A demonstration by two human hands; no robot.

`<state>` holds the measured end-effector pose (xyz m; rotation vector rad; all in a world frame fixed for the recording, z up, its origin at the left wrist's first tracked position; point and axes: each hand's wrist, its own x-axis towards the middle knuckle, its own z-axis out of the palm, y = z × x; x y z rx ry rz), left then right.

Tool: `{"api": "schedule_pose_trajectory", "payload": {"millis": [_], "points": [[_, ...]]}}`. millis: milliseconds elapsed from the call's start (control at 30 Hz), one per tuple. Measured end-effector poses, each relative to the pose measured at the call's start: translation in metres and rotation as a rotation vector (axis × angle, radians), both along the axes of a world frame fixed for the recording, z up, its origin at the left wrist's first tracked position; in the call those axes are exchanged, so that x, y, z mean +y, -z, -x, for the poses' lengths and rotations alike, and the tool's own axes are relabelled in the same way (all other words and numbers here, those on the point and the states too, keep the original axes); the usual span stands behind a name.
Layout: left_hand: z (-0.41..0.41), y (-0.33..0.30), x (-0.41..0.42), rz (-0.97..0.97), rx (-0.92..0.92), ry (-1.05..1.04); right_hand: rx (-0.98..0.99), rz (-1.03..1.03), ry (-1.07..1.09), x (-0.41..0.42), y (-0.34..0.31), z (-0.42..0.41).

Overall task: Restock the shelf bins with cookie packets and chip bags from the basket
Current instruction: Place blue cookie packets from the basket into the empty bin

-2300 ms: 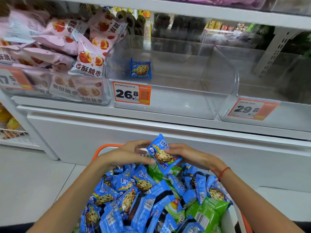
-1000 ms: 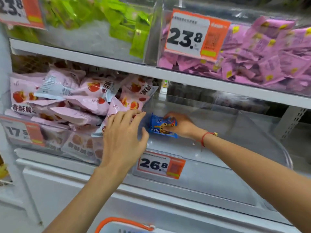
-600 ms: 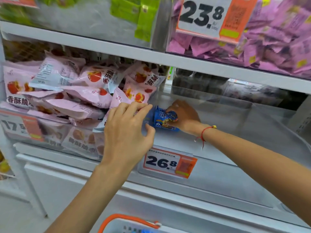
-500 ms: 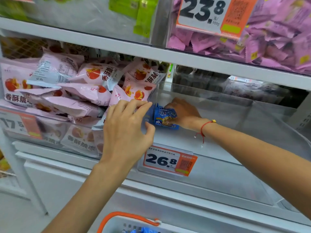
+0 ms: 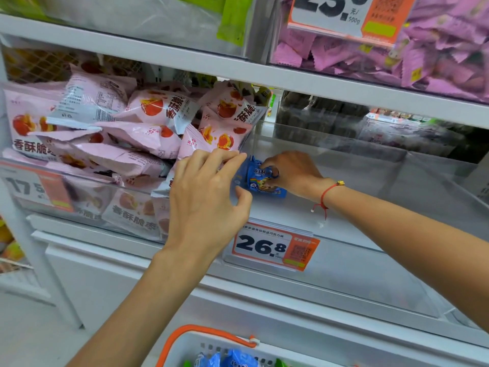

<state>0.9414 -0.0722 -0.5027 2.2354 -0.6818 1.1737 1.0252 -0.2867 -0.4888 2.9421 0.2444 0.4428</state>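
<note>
The right hand (image 5: 293, 173) reaches into the clear middle bin (image 5: 370, 274) on the shelf, its fingers curled round blue cookie packets (image 5: 260, 180) at the bin's back left corner, low on the bin floor; how many packets it holds I cannot tell. A red string bracelet (image 5: 326, 196) circles that wrist. The left hand (image 5: 209, 197) hovers just left of the packets with fingers spread and lightly bent, holding nothing, its fingertips at the top edge of the clear wall between the middle bin and its left neighbour; whether they touch that wall I cannot tell. The thumb points toward the packets, apart from them. The middle bin carries an orange and white price tag (image 5: 275, 246) reading 26.8 on its front. The bin to the left (image 5: 87, 192) is heaped with pink snack bags (image 5: 148, 123) printed with red fruit, and its tag is partly cut off. On the shelf above, 1 bin holds green packets (image 5: 232, 19) and another holds purple-pink packets (image 5: 436, 51) behind a tag whose number is cropped. At the bottom edge, a white basket (image 5: 185, 348) with an orange handle (image 5: 203, 333) sits below the shelf, with more blue packets (image 5: 235, 360) showing inside it.
</note>
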Motion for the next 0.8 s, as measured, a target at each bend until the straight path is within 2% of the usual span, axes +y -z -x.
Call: {"api": "schedule_pose_trajectory", "payload": {"millis": [467,667,800], "points": [[0.003,0.000,0.002,-0.069,0.008,-0.029,0.236,-0.231,0.034,-0.001,0.004,0.005],[0.008,0.001,0.001,-0.115,0.005,-0.050,0.141,-0.364,-0.012,-0.006,-0.018,0.038],[0.023,0.001,0.001,-0.139,-0.055,-0.019,0.051,-0.481,-0.045,-0.005,-0.028,0.091]]}}
